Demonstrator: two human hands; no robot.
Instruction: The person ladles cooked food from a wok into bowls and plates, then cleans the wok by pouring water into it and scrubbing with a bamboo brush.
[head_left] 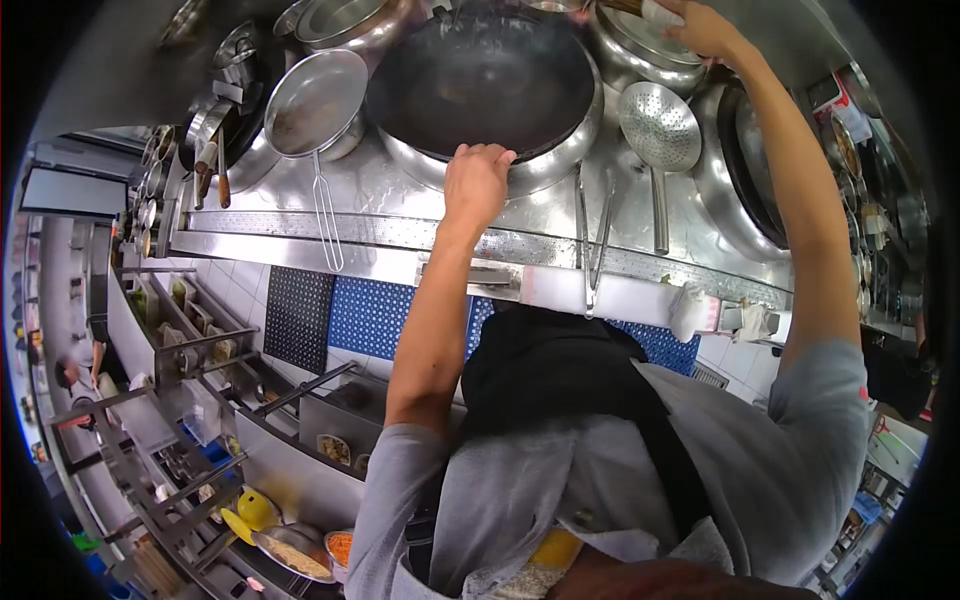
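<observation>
My left hand (476,185) is closed over the near rim of a large black wok (485,85). The wok sits tilted on a round steel burner ring (410,160). At the upper right, my right hand (705,32) is closed around something white, with a brown stick-like part beside it. What this is cannot be made out. Just below that hand stands a steel pot (655,60). A perforated ladle (660,125) lies right of the wok, and steel tongs (596,245) rest on the counter's front edge.
A mesh strainer (316,105) lies left of the wok over a round pot. Another wok (755,150) leans at the right. A folded white cloth (600,290) hangs along the front rail. Behind, at lower left, are ingredient bins (335,415) and a bowl of orange shreds (341,547).
</observation>
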